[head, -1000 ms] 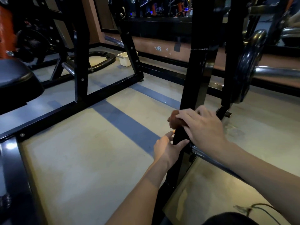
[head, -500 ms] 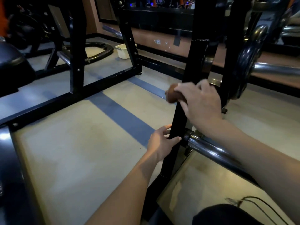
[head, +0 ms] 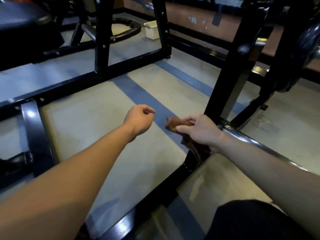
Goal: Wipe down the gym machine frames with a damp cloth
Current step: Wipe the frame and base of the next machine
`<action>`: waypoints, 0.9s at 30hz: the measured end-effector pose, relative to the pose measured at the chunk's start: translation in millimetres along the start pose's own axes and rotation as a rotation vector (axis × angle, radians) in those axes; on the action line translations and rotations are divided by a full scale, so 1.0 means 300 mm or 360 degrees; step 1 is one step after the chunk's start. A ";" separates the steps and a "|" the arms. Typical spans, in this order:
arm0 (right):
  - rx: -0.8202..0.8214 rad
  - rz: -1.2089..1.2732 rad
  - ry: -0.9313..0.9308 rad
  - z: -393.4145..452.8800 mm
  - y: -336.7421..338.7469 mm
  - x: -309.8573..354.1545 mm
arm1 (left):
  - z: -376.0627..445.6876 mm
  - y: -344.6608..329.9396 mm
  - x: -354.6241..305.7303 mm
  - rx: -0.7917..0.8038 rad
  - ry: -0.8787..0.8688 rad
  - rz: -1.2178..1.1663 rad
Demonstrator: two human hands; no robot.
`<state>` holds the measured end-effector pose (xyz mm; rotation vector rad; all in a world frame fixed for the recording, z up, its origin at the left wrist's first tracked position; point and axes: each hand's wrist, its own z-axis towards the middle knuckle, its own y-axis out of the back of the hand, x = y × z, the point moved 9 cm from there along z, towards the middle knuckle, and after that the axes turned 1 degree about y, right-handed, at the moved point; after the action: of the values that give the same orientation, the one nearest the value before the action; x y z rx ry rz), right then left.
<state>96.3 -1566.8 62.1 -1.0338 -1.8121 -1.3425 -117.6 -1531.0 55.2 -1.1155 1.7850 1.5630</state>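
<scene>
A black upright post (head: 230,70) of the gym machine frame rises in the right half of the head view. My right hand (head: 200,130) holds a brown cloth (head: 174,124) just left of the post's lower part, with more cloth hanging under the palm. A chrome bar (head: 256,144) runs from the post toward the lower right, under my right forearm. My left hand (head: 140,118) hovers over the floor to the left of the cloth, fingers loosely curled, holding nothing and touching nothing.
Black floor rails (head: 72,84) cross the left and lower parts of the view. A white tub (head: 152,30) stands on the floor at the back. A weight plate (head: 299,54) hangs at the right. A black padded seat (head: 22,26) sits top left. My dark-clad knee (head: 251,220) shows bottom right.
My left hand has let go of the post and moved left, away from it. My right hand has brought the cloth down the post to just above the chrome bar.
</scene>
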 end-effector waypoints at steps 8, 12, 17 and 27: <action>0.0609 0.1018 -0.0537 -0.043 -0.234 0.109 | -0.179 0.046 0.063 -0.0068 0.0453 -0.0802; 0.0533 0.1031 -0.0599 -0.034 -0.254 0.048 | -0.196 0.003 0.027 0.0155 0.0379 -0.0692; 0.0730 0.0967 -0.0420 -0.046 -0.277 0.055 | -0.196 -0.038 0.040 0.0202 0.0366 -0.0743; 0.0531 0.1025 -0.0351 -0.037 -0.240 0.070 | -0.166 -0.046 0.098 0.0222 0.0505 -0.0956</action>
<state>23.6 -1585.0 50.5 -1.4467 -1.5719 -0.5397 -114.8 -1586.5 33.8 -1.7007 1.5042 0.9314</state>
